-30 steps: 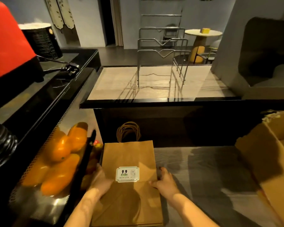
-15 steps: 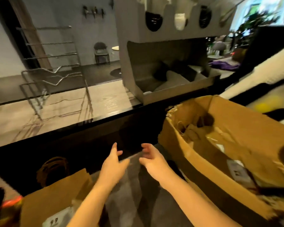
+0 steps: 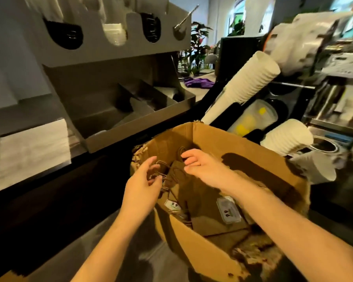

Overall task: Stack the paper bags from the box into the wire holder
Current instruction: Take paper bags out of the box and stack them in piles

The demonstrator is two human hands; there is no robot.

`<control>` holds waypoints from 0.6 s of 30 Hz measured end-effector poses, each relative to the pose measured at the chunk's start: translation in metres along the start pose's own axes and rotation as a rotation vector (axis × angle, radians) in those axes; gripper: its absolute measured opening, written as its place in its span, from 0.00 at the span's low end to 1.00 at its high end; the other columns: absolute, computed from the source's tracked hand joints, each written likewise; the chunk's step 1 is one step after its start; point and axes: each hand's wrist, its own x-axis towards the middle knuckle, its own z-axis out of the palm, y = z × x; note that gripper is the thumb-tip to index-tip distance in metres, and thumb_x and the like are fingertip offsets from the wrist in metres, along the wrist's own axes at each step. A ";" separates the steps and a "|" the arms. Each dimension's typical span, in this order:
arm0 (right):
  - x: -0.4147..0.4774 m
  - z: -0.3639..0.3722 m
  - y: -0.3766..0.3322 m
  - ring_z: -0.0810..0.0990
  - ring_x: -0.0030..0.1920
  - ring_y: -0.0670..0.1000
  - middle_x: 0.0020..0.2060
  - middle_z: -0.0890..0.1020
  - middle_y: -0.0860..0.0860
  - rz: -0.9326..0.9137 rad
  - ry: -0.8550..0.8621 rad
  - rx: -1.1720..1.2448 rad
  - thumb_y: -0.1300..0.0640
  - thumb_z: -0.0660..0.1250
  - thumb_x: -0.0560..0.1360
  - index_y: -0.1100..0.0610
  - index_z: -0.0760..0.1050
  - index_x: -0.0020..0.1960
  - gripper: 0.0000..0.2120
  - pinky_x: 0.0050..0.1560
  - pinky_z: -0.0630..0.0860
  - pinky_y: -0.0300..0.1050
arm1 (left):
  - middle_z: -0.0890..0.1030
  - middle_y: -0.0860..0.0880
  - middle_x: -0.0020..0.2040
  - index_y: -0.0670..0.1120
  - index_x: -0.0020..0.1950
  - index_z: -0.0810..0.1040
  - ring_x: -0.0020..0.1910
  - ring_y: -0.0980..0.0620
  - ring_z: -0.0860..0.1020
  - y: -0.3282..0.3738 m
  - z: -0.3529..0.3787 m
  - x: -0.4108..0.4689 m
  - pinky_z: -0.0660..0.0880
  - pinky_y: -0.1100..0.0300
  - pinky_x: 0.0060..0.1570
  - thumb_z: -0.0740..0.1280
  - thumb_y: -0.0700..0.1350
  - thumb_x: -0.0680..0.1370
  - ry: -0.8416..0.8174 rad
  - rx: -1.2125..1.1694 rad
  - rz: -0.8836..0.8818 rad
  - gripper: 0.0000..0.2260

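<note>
A: What is closest to us?
B: Two bare arms reach over the grey counter (image 3: pixel 141 259) into a big brown box (image 3: pixel 210 253). The box stands open on the counter, and its edges are torn.
A: Where are the paper bags?
B: The paper bags (image 3: pixel 198 192) lie flat inside the box in a messy pile. Two of them show little white stickers (image 3: pixel 228 209).
A: What are the hands doing?
B: The left hand (image 3: pixel 140 185) has bent fingers right at the string handles (image 3: pixel 164 178) of the bags. I cannot tell if it is pinching them. The right hand (image 3: pixel 203 165) is over the bags, just beside the left one. Its fingers are loose and spread, with nothing in them.
A: And behind the box?
B: Stacks of white cups (image 3: pixel 243 86) lean on their sides on the right. A grey tray stand (image 3: pixel 120 110) sits on the left. Far back are a purple cloth (image 3: pixel 199 82) and green plants (image 3: pixel 198 47).
</note>
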 end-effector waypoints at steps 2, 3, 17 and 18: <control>0.015 -0.024 0.023 0.78 0.51 0.48 0.51 0.78 0.45 0.046 -0.059 -0.118 0.55 0.64 0.77 0.51 0.71 0.64 0.15 0.47 0.73 0.39 | 0.76 0.55 0.59 0.53 0.69 0.69 0.55 0.60 0.75 0.011 0.017 0.009 0.71 0.68 0.53 0.64 0.41 0.78 -0.041 0.068 0.037 0.20; 0.023 -0.034 0.034 0.77 0.50 0.48 0.51 0.79 0.46 0.069 -0.095 -0.203 0.54 0.64 0.77 0.51 0.71 0.64 0.15 0.43 0.71 0.36 | 0.77 0.55 0.59 0.53 0.68 0.70 0.56 0.58 0.75 0.015 0.027 0.015 0.70 0.67 0.54 0.64 0.41 0.78 -0.065 0.107 0.053 0.19; 0.079 -0.052 0.138 0.71 0.64 0.56 0.66 0.71 0.55 0.345 -0.773 -0.957 0.56 0.73 0.71 0.60 0.68 0.68 0.28 0.60 0.71 0.49 | 0.76 0.55 0.61 0.53 0.70 0.69 0.49 0.58 0.78 -0.010 0.083 0.048 0.72 0.70 0.37 0.64 0.44 0.78 -0.174 0.138 -0.059 0.20; 0.079 -0.050 0.140 0.71 0.64 0.56 0.66 0.71 0.55 0.333 -0.772 -0.983 0.56 0.73 0.70 0.60 0.67 0.68 0.30 0.59 0.71 0.50 | 0.76 0.55 0.60 0.53 0.69 0.69 0.49 0.58 0.78 -0.012 0.083 0.049 0.73 0.69 0.39 0.64 0.44 0.78 -0.171 0.125 -0.066 0.19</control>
